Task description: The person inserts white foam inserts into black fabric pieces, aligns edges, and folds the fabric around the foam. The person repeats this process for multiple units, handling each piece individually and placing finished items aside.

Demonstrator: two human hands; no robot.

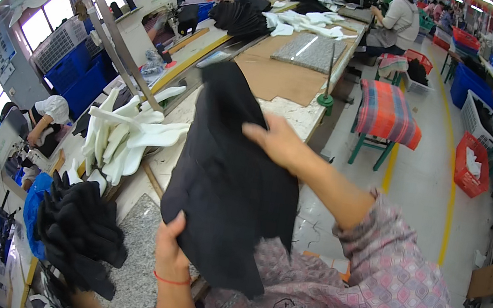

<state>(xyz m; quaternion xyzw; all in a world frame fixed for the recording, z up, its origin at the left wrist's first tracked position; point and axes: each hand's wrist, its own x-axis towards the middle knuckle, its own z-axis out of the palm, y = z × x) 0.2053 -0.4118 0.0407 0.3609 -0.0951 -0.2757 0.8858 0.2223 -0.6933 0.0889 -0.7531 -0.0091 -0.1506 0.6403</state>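
Note:
A large piece of black fabric hangs in front of me, slightly folded toward its upper end and with pointed lower corners. My left hand grips its lower left edge, thumb on the near face and the other fingers hidden behind. At the upper right edge, my right hand is closed on the same fabric, a little blurred, with some fingers out of sight. Beneath it lies a grey speckled slab on the workbench. White padded pieces are heaped left of the fabric.
A bundle of black pieces lies by a blue bag at lower left. Farther along the bench are brown cardboard and another speckled slab. A cloth-covered stool stands right. Co-workers sit at far right and left.

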